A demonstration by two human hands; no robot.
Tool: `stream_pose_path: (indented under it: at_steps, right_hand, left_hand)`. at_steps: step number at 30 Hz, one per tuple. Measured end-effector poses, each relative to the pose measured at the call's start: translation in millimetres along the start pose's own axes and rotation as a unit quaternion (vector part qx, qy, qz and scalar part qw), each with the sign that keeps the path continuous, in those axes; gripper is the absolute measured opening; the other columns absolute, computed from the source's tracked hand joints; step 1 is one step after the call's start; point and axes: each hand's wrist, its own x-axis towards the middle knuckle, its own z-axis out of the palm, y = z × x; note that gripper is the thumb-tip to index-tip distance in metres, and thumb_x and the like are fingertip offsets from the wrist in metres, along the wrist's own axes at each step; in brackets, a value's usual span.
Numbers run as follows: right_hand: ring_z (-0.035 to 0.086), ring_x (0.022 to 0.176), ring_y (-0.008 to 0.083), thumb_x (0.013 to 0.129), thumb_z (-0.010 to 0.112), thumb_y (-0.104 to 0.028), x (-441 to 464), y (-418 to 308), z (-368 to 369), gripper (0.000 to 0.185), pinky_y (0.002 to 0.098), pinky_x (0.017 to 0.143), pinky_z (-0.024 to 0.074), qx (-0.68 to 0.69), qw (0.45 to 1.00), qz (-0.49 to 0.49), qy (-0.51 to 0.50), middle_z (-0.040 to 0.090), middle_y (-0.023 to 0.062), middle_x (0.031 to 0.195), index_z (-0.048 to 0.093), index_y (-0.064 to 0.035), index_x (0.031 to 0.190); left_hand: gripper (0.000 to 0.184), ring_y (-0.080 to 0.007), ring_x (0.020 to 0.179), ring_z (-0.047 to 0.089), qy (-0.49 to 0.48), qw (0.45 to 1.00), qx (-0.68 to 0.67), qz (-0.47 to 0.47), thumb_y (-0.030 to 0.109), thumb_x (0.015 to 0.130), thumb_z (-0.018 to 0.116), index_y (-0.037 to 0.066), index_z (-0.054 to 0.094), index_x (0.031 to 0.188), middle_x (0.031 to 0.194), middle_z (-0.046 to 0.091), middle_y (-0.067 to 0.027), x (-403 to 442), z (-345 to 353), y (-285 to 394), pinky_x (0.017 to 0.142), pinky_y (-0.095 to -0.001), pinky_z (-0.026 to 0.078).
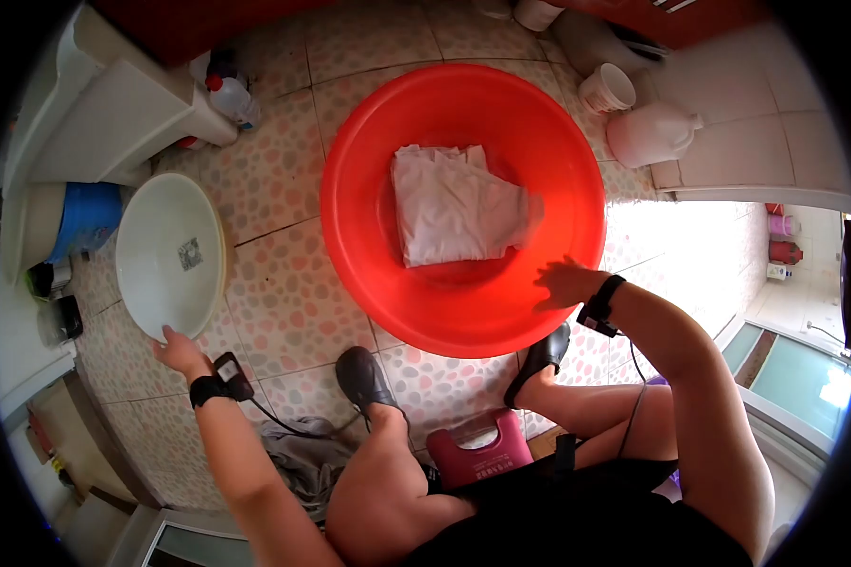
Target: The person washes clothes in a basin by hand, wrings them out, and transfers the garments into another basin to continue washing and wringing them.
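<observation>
A large red plastic tub [350,255] stands on the floor in front of me. A folded white cloth [454,208] lies in it, its right edge blurred. Over the tub's near right side is my right hand [569,283], fingers spread, holding nothing and apart from the cloth. To the left is a white basin [156,246] with a dark square print on its bottom. My left hand [182,354] is closed at the basin's near rim, one fingertip over the edge and the other fingers partly hidden.
A white bucket [608,90] and a pale jug [648,135] stand beyond the tub. A clear red-capped bottle [232,99] is beside a white pedestal [113,123]. Grey cloth [303,458] and a pink stool [487,454] are near my legs. Cords run from both wrists.
</observation>
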Motion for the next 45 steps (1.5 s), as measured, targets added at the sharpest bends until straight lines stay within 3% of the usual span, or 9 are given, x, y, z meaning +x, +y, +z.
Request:
stream_pose_path:
  at_steps: [12, 16, 20, 24, 30, 32, 38, 40, 45]
  right_hand:
    - [0.042, 0.118, 0.0298, 0.082, 0.046, -0.053, 48, -155, -7, 0.059, 0.0402, 0.099, 0.0303, 0.488, 0.832, -0.260, -0.039, 0.047, 0.0158, 0.126, 0.047, -0.0110, 0.124]
    - [0.042, 0.116, 0.0304, 0.082, 0.051, -0.033, 67, -101, -13, 0.046, 0.0392, 0.095, 0.0375, -0.205, 0.971, -0.108, 0.062, 0.047, 0.0092, 0.124, 0.047, -0.0114, 0.123]
    - [0.048, 0.106, 0.0341, 0.080, 0.053, -0.029, 118, -36, 71, 0.039, 0.0447, 0.081, 0.0456, 0.191, 0.967, 0.118, 0.117, 0.045, 0.0155, 0.119, 0.051, -0.0071, 0.112]
    - [0.056, 0.091, 0.0364, 0.075, 0.059, -0.022, 137, -67, 73, 0.044, 0.0423, 0.070, 0.0476, 0.540, 0.710, 0.416, 0.180, 0.051, 0.0193, 0.110, 0.047, -0.0036, 0.113]
    - [0.059, 0.084, 0.0282, 0.078, 0.055, -0.013, 125, -63, 80, 0.039, 0.0379, 0.072, 0.0478, 0.606, 0.722, 0.178, 0.283, 0.059, 0.0151, 0.097, 0.044, -0.0003, 0.114]
    - [0.058, 0.084, 0.0252, 0.081, 0.052, -0.010, 115, -61, 77, 0.033, 0.0372, 0.072, 0.0475, 0.644, 0.684, 0.083, 0.333, 0.059, 0.0130, 0.098, 0.045, -0.0001, 0.112]
    - [0.058, 0.086, 0.0331, 0.087, 0.051, -0.027, 60, -117, 34, 0.038, 0.0402, 0.068, 0.0467, 0.782, 0.577, -0.061, 0.228, 0.058, 0.0208, 0.097, 0.039, -0.0011, 0.113]
    - [0.058, 0.085, 0.0378, 0.087, 0.050, -0.034, 56, -126, 17, 0.041, 0.0412, 0.068, 0.0462, 0.577, 0.752, 0.040, 0.316, 0.058, 0.0260, 0.088, 0.047, 0.0016, 0.106]
    - [0.058, 0.079, 0.0407, 0.085, 0.049, -0.034, 130, -91, 1, 0.037, 0.0421, 0.066, 0.0461, 0.543, 0.733, 0.156, 0.380, 0.058, 0.0273, 0.077, 0.059, 0.0019, 0.086]
  left_hand:
    - [0.037, -0.0195, 0.110, 0.043, -0.426, 0.847, -0.232, -0.215, 0.022, 0.089, 0.045, 0.005, 0.044, 0.122, 0.117, 0.047, -0.0085, -253, 160, 128, 0.095, -0.0320, 0.035]
    - [0.048, -0.0228, 0.116, 0.040, -0.422, 0.850, -0.049, -0.312, 0.035, 0.090, 0.041, 0.002, 0.041, 0.123, 0.126, 0.043, -0.0117, -311, 186, 45, 0.097, -0.0357, 0.032]
    - [0.054, -0.0269, 0.111, 0.044, -0.349, 0.779, -0.030, -0.520, 0.042, 0.089, 0.035, -0.001, 0.042, 0.121, 0.122, 0.047, -0.0124, -354, 172, -67, 0.091, -0.0410, 0.037]
    - [0.046, -0.0257, 0.092, 0.054, -0.522, 0.645, -0.094, -0.550, 0.038, 0.089, 0.036, 0.002, 0.047, 0.115, 0.108, 0.054, -0.0090, -397, 153, -149, 0.076, -0.0395, 0.045]
    - [0.036, -0.0203, 0.083, 0.055, -0.622, 0.724, -0.102, -0.282, 0.035, 0.089, 0.038, 0.005, 0.051, 0.103, 0.094, 0.055, -0.0061, -423, 156, -165, 0.062, -0.0298, 0.046]
    - [0.028, -0.0187, 0.078, 0.055, -0.423, 0.533, -0.339, -0.650, 0.025, 0.084, 0.041, 0.003, 0.050, 0.099, 0.095, 0.055, -0.0088, -402, 159, -129, 0.064, -0.0282, 0.048]
    - [0.030, -0.0180, 0.080, 0.053, -0.438, 0.655, -0.333, -0.518, 0.035, 0.088, 0.042, 0.008, 0.050, 0.100, 0.090, 0.052, -0.0057, -388, 167, -92, 0.063, -0.0319, 0.047]
    - [0.029, -0.0177, 0.079, 0.053, -0.496, 0.651, -0.291, -0.496, 0.035, 0.088, 0.042, 0.009, 0.051, 0.097, 0.086, 0.052, -0.0049, -379, 175, -117, 0.063, -0.0324, 0.046]
    - [0.039, -0.0210, 0.100, 0.051, -0.486, 0.753, -0.001, -0.444, 0.029, 0.089, 0.040, -0.001, 0.055, 0.110, 0.108, 0.056, -0.0153, -372, 180, -26, 0.081, -0.0339, 0.043]
